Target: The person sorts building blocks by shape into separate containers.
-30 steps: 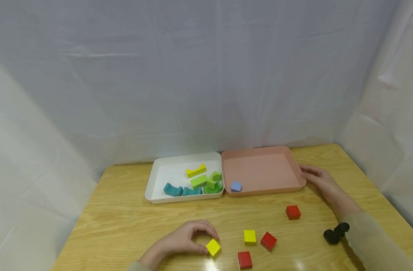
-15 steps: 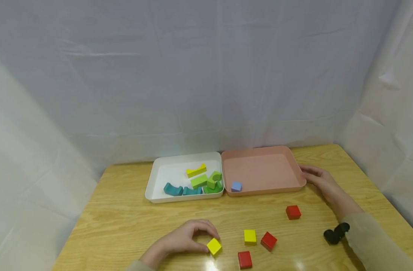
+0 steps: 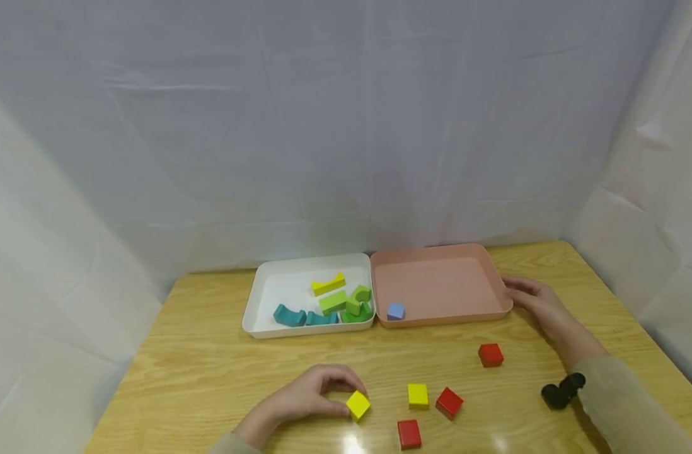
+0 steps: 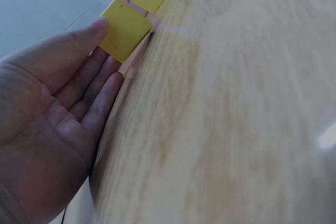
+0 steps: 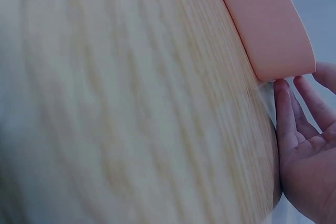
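In the head view my left hand (image 3: 317, 397) pinches a yellow cube (image 3: 358, 405) between thumb and fingers, over the front of the table. The left wrist view shows that cube (image 4: 124, 30) from close by, with the thumb on its near side. My right hand (image 3: 544, 309) touches the right end of the pink tray (image 3: 437, 274). Seen from the right wrist, its fairly straight fingertips (image 5: 283, 86) rest against the tray's end wall (image 5: 273, 35). A second yellow cube (image 3: 418, 396) lies to the right of the held one, beside red cubes (image 3: 449, 403), (image 3: 409, 434).
Another red cube (image 3: 491, 355) lies in front of the pink tray. That tray holds a blue cube (image 3: 396, 311). Against its left side stands a white tray (image 3: 278, 284) with several teal, green and yellow blocks. A black device (image 3: 563, 392) sits at the right wrist.
My left hand has shifted slightly away from the table's front edge with the yellow cube, which has turned a little. The right hand and the trays look unchanged.
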`<state>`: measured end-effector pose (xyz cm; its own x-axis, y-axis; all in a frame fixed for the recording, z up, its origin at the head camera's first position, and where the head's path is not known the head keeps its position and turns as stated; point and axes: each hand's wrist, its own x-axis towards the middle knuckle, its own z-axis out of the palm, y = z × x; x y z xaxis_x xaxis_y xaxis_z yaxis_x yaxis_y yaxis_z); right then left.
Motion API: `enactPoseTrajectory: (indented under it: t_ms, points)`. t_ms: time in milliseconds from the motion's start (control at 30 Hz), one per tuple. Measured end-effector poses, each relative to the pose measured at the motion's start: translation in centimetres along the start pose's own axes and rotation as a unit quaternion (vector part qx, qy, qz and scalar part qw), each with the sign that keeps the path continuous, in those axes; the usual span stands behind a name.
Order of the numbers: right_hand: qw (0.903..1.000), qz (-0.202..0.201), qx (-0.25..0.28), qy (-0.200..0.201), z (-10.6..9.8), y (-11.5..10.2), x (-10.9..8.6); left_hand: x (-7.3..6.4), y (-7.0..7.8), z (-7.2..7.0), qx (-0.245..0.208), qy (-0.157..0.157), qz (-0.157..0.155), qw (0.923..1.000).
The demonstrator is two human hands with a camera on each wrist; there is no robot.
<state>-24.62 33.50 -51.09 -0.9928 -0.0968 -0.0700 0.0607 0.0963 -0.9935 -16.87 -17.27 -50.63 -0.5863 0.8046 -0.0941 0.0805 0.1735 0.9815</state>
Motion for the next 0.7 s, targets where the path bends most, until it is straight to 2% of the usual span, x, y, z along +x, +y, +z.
enactPoseTrajectory:
  t_ms: [133,200,400,700]
  points:
    - [0.9999,-0.002,0.017,-0.004,-0.04,-0.06,-0.01,0.04,0.11,0.01,-0.030,0.008,-0.011,0.9995]
    - [1.0000,-0.002,0.007,-0.001,-0.02,-0.09,0.02,0.07,0.14,0.02,-0.037,0.013,-0.018,0.9991]
    - [0.9992,0.005,-0.038,0.006,0.11,-0.16,0.04,0.17,0.17,0.07,-0.043,0.034,-0.043,0.9976]
    - [0.9990,0.008,-0.044,0.004,0.17,-0.22,-0.19,0.18,0.44,0.50,-0.044,0.074,-0.071,0.9938]
